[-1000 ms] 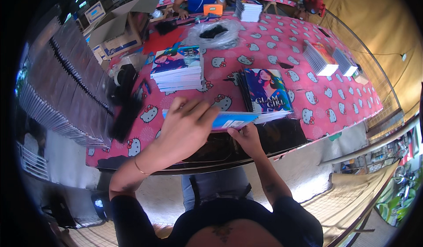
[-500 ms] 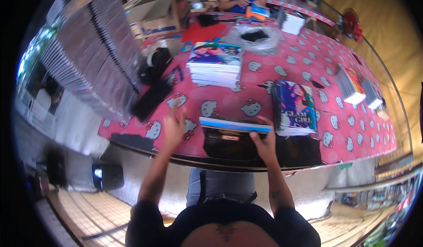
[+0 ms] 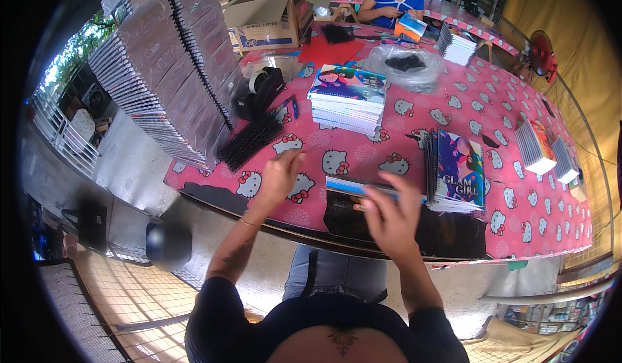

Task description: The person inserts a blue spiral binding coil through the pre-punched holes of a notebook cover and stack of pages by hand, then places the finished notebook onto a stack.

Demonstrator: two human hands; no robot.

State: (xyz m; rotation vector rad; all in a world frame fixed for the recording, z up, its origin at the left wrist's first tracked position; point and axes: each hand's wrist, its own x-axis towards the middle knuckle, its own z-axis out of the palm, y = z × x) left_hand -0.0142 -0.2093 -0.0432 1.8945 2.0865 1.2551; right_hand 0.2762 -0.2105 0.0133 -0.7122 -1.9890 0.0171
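Note:
My left hand is over the pink tablecloth with its fingers curled together; whatever is in them, if anything, is too small to make out. Just beyond it lies a bundle of black spiral binding coils. My right hand is slightly blurred, its fingers apart above a thin stack of sheets with a blue edge. That stack is at the table's near edge, by a black patch. To its right stand spiral notebooks with a colourful cover. Another pile of printed books sits farther back.
Tall stacks of spiral notebooks rise at the left, beside a black tape dispenser. An open cardboard box and a plastic bag lie farther off. Across the table a person in blue handles a small book. More notebooks stand right.
My left hand's fingers have gone from spread to curled together. My right hand has come off the end of the sheets and now hovers over them. The whole view has shifted a little.

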